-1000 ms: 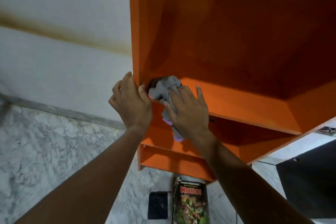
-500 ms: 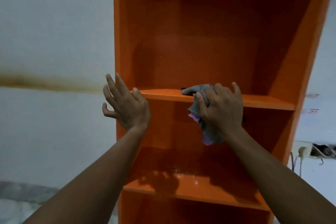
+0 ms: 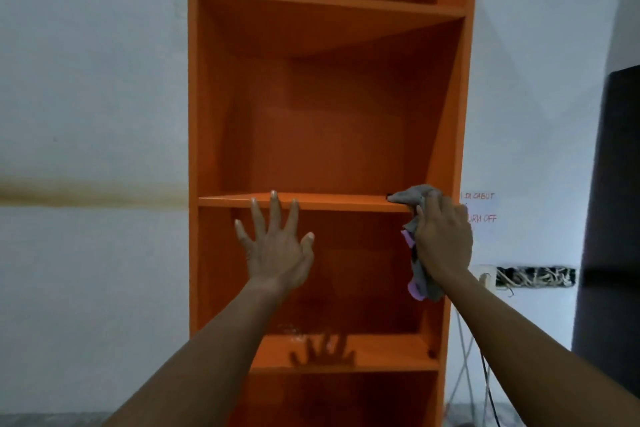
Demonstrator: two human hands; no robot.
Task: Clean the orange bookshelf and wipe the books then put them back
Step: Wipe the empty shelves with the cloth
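Nearest, the left hand (image 3: 277,246) is spread flat with fingers splayed and grasping nothing, its fingertips reaching the front edge of the middle shelf (image 3: 332,202). The right hand (image 3: 441,239) is clenched around a grey and lilac cloth (image 3: 414,199), pressing it on the right end of that same shelf, close against the side panel, with the loose end of the cloth hanging below the wrist. The orange bookshelf (image 3: 329,135) stands upright against a white wall (image 3: 93,97); every compartment in view holds no books. Half a second ago the cloth was near the middle of the shelf and the left hand was at the left upright; now the cloth is at the right end and the left hand is nearer the centre.
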